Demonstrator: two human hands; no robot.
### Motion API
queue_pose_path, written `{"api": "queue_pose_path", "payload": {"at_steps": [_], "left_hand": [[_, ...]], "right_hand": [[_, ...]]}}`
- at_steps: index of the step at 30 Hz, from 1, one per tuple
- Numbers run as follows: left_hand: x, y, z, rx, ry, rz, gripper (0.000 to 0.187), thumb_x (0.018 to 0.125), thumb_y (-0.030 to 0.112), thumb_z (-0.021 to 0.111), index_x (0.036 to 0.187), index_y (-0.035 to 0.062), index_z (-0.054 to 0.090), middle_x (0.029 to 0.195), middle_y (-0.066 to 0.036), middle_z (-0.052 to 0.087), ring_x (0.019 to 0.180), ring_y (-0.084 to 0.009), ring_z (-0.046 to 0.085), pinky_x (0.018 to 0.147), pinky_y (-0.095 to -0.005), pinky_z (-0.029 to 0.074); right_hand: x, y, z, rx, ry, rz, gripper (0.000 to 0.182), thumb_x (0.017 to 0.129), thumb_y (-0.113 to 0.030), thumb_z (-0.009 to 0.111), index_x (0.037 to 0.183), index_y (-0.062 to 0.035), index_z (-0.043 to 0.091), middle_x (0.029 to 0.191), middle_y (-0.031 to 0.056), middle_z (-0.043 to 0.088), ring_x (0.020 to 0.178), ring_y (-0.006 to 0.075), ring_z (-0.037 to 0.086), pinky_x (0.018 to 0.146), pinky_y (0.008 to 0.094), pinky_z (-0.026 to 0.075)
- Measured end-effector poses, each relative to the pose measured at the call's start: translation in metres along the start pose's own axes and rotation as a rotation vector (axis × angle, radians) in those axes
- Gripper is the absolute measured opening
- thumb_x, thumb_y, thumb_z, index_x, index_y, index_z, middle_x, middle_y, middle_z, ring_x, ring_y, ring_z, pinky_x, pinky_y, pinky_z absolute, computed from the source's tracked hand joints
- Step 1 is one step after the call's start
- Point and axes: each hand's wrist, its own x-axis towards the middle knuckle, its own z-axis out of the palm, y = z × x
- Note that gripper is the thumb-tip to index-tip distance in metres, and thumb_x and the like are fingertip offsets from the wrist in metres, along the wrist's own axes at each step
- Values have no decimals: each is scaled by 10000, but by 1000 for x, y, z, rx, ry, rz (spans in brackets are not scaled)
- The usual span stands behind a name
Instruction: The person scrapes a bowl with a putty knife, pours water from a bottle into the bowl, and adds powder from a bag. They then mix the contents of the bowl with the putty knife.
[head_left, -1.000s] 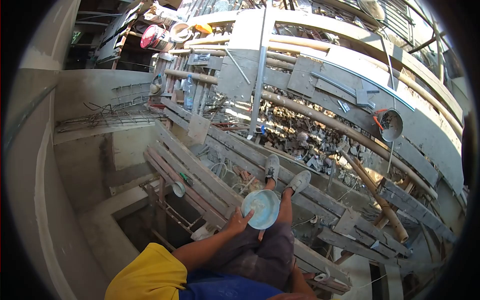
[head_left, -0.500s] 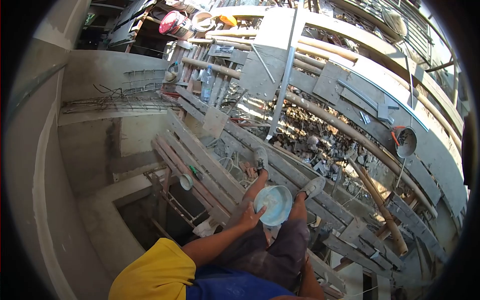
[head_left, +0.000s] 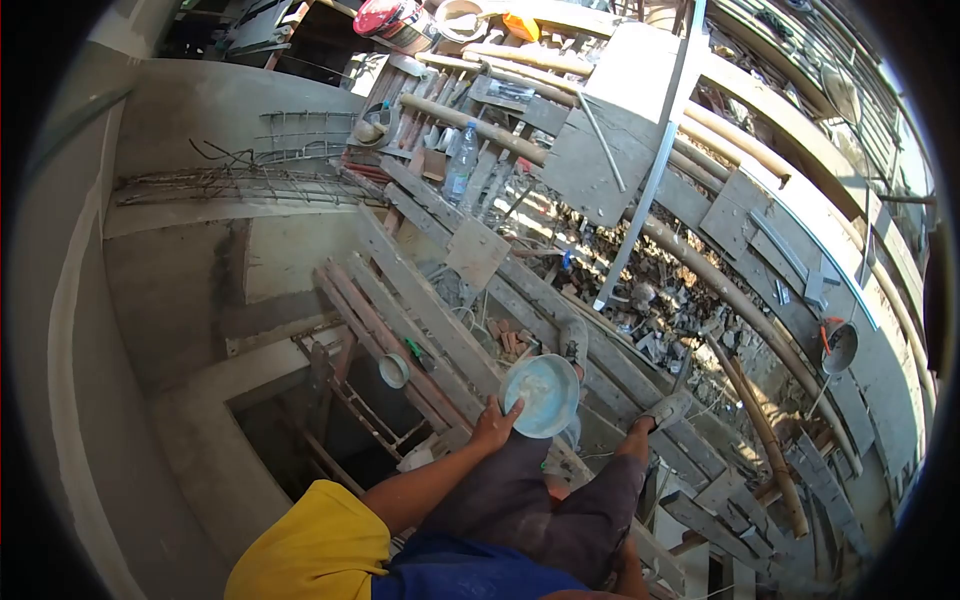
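My left hand (head_left: 493, 425) grips the near left rim of a round, shallow pale-blue basin (head_left: 530, 405), with the thumb over the edge. A whitish, wet-looking residue coats the inside of the basin, which sits above my left knee. Of my right arm only the forearm shows, low beside my right thigh; the right hand is hidden behind the leg. My shoes rest on the wooden planks (head_left: 620, 385) beyond the basin.
A small round container (head_left: 394, 371) and a green object (head_left: 412, 347) lie on boards at left, beside a dark opening (head_left: 300, 430). Further off are a plastic bottle (head_left: 461, 165), a red bucket (head_left: 395, 22), a long metal bar (head_left: 640, 215), bamboo poles and a pan (head_left: 839, 347).
The view has turned left, so the surroundings shift rightward. My legs have spread further apart and the basin now sits nearer the left knee, still in my left hand.
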Motion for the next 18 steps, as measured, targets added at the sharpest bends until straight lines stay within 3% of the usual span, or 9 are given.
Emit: {"api": "queue_pose_path", "payload": {"at_steps": [4,7,11,13,17,18], "left_hand": [[23,-19,-68,-121,84,-111,914,874,685,479,1307,-107,336,1169,-351,551,1091,-439,579,923,-468,455],[46,-53,-84,-176,171,-83,903,881,671,481,1310,-109,334,1167,-348,552,1081,-444,581,916,-469,458],[52,-60,-101,-204,134,-156,887,884,654,495,1302,-112,334,1171,-361,543,1088,-451,574,914,-472,456],[53,-56,-104,-218,112,-158,889,883,658,490,1300,-111,335,1181,-363,536,1093,-452,571,915,-474,454],[54,-46,-107,-262,37,-186,913,878,680,472,1311,-111,325,1212,-367,516,1112,-459,555,931,-477,440],[53,-43,-106,-271,37,-187,913,878,680,472,1311,-111,325,1212,-367,516,1112,-459,555,931,-477,440]], "right_hand": [[-25,-41,23,-45,24,35,303,931,-190,520,886,92,619,771,169,634,691,265,581,677,422,449],[-38,-65,27,-49,53,48,316,937,-199,510,867,92,612,775,155,630,692,250,572,682,414,450],[-52,-98,22,-55,68,66,331,943,-207,500,848,92,606,780,142,626,693,234,562,688,405,452],[-54,-132,18,-325,23,-178,354,949,-232,518,795,80,584,739,173,597,672,283,555,681,430,436],[-44,-160,34,-403,195,-114,384,953,-271,539,770,65,569,707,197,561,677,321,548,676,450,421],[-35,-158,37,-393,254,-223,389,953,-282,546,770,61,561,697,186,558,669,318,544,678,450,421]]}}
